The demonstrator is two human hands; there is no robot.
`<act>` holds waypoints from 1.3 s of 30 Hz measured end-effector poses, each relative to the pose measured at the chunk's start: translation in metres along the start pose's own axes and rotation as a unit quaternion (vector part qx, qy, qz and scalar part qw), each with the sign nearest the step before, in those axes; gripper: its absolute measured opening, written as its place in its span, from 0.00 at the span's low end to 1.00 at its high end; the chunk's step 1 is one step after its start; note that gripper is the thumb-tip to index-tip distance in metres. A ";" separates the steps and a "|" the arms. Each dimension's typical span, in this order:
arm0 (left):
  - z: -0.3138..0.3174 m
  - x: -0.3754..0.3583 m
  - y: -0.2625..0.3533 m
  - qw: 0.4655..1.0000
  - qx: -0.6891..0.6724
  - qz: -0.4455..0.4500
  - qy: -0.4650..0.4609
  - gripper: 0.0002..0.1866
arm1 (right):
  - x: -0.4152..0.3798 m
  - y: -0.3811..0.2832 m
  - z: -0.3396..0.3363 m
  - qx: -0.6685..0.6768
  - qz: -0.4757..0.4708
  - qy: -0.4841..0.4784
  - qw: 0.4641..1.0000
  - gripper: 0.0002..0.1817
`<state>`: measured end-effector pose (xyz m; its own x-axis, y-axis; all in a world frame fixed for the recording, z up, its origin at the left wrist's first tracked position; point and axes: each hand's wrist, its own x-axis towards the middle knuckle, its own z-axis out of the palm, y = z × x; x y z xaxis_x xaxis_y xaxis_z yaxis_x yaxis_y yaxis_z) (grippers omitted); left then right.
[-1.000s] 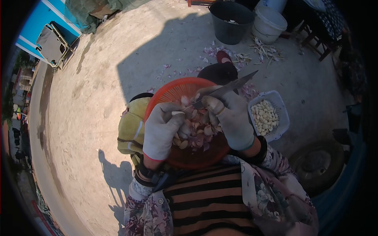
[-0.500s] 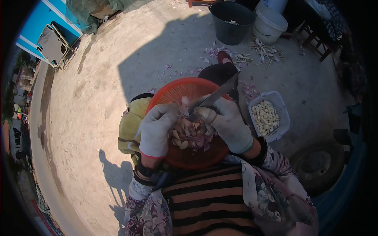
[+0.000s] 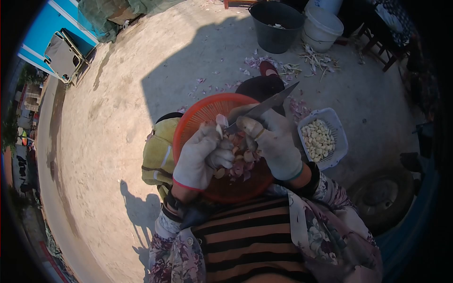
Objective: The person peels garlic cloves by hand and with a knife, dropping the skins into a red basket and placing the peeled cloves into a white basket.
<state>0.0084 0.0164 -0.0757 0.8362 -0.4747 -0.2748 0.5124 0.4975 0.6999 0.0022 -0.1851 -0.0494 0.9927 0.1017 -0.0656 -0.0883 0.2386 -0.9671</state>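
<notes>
In a white glove, my left hand [image 3: 200, 153] pinches a garlic clove [image 3: 219, 129] with pale pink skin lifting off it. My right hand [image 3: 272, 141], also gloved, is closed around a knife [image 3: 273, 104]; its wide blade points up and to the right, and its other end meets the clove. Both hands are over an orange-red plastic basket [image 3: 188, 123] on my lap. Unpeeled garlic cloves [image 3: 240, 165] and loose skins lie inside it, partly hidden by my hands.
On the ground to the right is a white basket [image 3: 340, 150] of peeled cloves [image 3: 318, 140]. A black bucket [image 3: 276, 30] and a white bucket [image 3: 323, 30] stand ahead, with garlic skins scattered nearby. A tyre [image 3: 382, 198] lies at lower right, a folded chair [image 3: 66, 55] at upper left.
My left hand has turned and its fingers have curled inward, with the clove now held higher. The knife has shifted slightly up and to the right with my right hand.
</notes>
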 end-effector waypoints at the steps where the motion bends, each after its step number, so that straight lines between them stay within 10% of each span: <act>1: -0.002 0.000 -0.002 0.999 -0.040 -0.008 -0.027 0.15 | -0.001 0.001 0.003 0.022 0.000 -0.005 1.000 0.10; 39: 0.027 -0.005 0.011 0.998 -0.019 -0.052 -0.007 0.17 | -0.006 0.008 -0.002 -0.044 -0.051 -0.040 0.997 0.13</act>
<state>0.0043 0.0040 -0.0489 0.7756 -0.5348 -0.3353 0.6035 0.4724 0.6423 -0.0041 -0.1857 -0.0576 0.9861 0.1580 0.0515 0.0248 0.1668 -0.9857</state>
